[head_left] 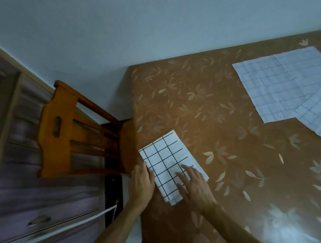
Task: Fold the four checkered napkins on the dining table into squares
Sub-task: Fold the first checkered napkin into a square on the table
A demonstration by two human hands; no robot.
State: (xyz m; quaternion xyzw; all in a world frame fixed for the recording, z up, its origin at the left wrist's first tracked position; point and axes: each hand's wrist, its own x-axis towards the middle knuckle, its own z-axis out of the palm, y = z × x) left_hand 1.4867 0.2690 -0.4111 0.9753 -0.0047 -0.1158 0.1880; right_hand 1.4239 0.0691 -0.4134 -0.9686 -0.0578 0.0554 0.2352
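Note:
A white napkin with a black grid (166, 157) lies folded into a narrow rectangle near the left edge of the brown leaf-patterned table (201, 101). My left hand (142, 184) rests at the napkin's left side, fingers straight along its edge. Flat on the napkin's lower right part lies my right hand (194, 186), fingers spread. An unfolded checkered napkin (281, 83) is spread flat at the far right of the table. A second one (319, 114) overlaps its lower right corner and runs out of view.
A wooden chair (70, 132) stands pushed against the table's left side. Behind it is a purple-grey cabinet with a drawer handle (39, 220). A pale wall runs along the table's far edge. A white strap (68, 228) crosses the lower left.

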